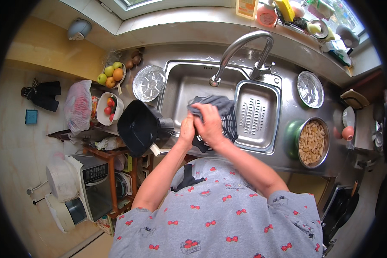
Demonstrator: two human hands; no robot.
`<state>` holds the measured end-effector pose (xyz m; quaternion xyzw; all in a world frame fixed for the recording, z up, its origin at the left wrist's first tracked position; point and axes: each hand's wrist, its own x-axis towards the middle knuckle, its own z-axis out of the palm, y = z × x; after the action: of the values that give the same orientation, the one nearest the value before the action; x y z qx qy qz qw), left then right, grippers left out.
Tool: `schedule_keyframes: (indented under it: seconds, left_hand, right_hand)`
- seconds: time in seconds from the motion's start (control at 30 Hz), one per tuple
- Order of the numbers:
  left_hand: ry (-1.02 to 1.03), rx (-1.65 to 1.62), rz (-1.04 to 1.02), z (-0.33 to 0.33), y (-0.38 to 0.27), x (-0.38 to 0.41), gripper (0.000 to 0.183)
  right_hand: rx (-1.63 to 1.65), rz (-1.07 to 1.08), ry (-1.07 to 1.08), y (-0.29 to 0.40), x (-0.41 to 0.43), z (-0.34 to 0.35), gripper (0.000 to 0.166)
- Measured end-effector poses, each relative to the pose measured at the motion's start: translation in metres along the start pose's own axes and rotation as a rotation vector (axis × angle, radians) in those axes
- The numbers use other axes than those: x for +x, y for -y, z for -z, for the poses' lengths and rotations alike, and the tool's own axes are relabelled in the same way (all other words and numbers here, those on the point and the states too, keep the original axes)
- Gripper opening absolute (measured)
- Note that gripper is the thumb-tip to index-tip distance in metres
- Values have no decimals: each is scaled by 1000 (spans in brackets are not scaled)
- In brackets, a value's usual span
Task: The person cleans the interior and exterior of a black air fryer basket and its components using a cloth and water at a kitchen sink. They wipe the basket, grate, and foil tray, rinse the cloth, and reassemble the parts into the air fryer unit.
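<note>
Over the near edge of the large sink basin (193, 80), my right hand (209, 124) presses a dark grey cloth (217, 103) against a black slotted rack or basket insert (230, 124). My left hand (187, 127) is at the left side of the insert, close to my right hand; its fingertips are partly hidden, and its grip appears to be on the insert's edge. A black air fryer basket (138, 127) stands to the left of the sink, its handle towards the basin.
A curved faucet (242, 48) arches above the basin. Foil pans (149, 83) (310, 89) lie on both sides. At right stands a metal bowl of pale cut pieces (312, 142). A fruit bowl (124, 75) and a white container (100, 111) are at left.
</note>
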<state>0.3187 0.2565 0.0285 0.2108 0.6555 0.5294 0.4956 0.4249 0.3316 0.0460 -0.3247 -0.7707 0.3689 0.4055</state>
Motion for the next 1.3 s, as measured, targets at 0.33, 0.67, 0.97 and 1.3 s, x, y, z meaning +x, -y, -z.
schedule_keyframes:
  seconds: [0.33,0.67,0.97,1.3]
  left_hand:
    - [-75,-310,-48,22,-39,-8,65]
    - [56,-204,-7,9,-34,-13,64]
    - [-46,-249,67,12,-38,-6,70]
    - [-63,-88,8,22,2,-3,63]
  right_hand:
    - [-183,-299,289,6,-44,28,69]
    - [-415,-62,-105,-32,28,30,22]
    - [-207,-127,21,9,5,-16,28]
    - [-348,-197,7,-37,5,0,25]
